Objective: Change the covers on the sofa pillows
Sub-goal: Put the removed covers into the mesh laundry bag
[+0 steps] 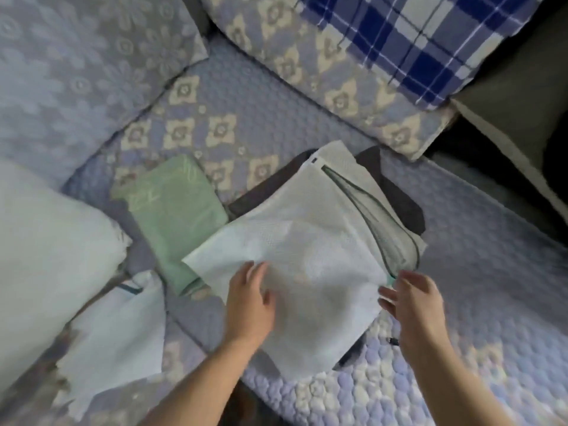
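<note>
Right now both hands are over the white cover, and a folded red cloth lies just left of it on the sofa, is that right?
Not quite: the folded cloth is pale green, not red, as the head view shows. It does lie just left of the white cover, with the left hand and right hand over that cover.

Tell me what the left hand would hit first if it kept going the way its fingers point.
The left hand would likely slide further over the white cover beneath it; depth is unclear.

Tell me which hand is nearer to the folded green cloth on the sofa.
Left. The left hand rests on the white cover just right of the folded green cloth; the right hand is at the cover's far edge.
</note>
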Motion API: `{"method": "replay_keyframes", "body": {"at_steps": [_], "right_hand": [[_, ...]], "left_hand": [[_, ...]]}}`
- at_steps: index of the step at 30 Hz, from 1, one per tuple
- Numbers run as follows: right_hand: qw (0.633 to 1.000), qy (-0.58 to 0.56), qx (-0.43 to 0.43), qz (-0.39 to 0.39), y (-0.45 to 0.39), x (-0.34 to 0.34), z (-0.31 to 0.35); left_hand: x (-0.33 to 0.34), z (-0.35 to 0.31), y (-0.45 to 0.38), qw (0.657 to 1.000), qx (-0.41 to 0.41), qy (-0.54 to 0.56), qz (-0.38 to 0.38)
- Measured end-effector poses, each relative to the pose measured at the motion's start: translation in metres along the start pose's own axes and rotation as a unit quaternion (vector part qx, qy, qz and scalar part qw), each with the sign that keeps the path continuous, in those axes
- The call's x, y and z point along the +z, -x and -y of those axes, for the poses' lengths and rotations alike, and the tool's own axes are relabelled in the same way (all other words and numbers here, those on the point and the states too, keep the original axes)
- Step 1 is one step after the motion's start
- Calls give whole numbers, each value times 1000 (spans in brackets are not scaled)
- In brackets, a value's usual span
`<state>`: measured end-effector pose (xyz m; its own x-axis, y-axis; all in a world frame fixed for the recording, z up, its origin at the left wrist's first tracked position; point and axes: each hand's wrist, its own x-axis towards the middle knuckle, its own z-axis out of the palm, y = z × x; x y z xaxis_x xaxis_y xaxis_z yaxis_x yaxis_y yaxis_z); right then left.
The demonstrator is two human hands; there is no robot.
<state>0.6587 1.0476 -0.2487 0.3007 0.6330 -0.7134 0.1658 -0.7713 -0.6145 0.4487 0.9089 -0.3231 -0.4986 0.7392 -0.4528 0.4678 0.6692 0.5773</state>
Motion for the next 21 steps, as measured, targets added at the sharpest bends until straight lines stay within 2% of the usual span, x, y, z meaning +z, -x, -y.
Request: {"method": "replay_keyframes", "body": {"at_steps": [2, 4, 6, 9, 11, 14, 17, 19, 21], "right_hand": [[990, 105, -43, 82, 13, 38, 10], [964, 180, -78, 177, 24, 87, 23], [933, 232, -92, 259, 34, 138, 32], [873, 327, -117, 342, 42, 210, 32], [834, 384, -171, 358, 46, 246, 30], [792, 435, -240, 354, 42, 291, 28], [775, 466, -271, 330, 25, 327, 25], [775, 481, -245, 329, 11, 347, 21], [772, 507, -218, 315, 1, 364, 18]], "left_hand": [[-34, 48, 7, 991, -93, 9, -90], [-77, 80, 4, 965, -216, 25, -145], [-111, 98, -4, 941, -311, 57, -122], [-129, 121, -37, 911, -373, 139, -106], [-121, 128, -61, 899, -375, 200, -103], [-103, 130, -89, 906, -352, 205, -116], [-90, 130, -97, 851, -385, 307, -184], [-84, 136, -97, 822, -378, 390, -169], [-88, 145, -94, 780, -400, 465, -124]]}}
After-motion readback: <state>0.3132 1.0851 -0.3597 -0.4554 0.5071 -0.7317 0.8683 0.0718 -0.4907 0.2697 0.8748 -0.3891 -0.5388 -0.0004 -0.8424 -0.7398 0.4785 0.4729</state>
